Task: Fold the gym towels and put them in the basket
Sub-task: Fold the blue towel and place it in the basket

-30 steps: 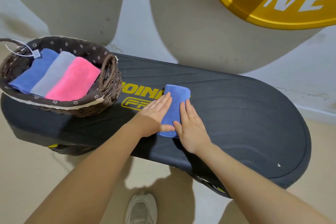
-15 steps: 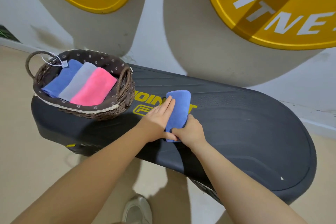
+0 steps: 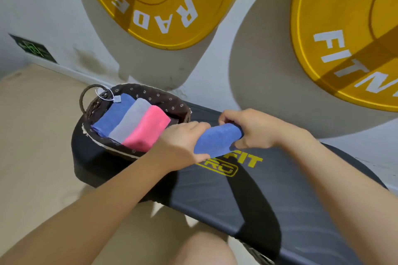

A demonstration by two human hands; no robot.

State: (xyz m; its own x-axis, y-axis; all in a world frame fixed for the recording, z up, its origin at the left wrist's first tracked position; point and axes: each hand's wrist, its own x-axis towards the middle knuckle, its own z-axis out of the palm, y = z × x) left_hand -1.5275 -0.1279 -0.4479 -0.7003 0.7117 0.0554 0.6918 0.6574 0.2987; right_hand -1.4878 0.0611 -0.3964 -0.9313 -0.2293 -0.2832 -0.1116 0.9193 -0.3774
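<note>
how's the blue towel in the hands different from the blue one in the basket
The held blue towel is gripped at both ends by the left hand and right hand, above the black bench; the basket's blue towel lies untouched in the wicker basket. The held one is alone; the other sits beside a grey towel. Both are folded and similar blue.

Both forearms are bare, with no sleeves reaching the wrists. The left hand (image 3: 179, 142) and right hand (image 3: 251, 128) wear no gloves. A bare knee (image 3: 206, 249) shows below.
</note>
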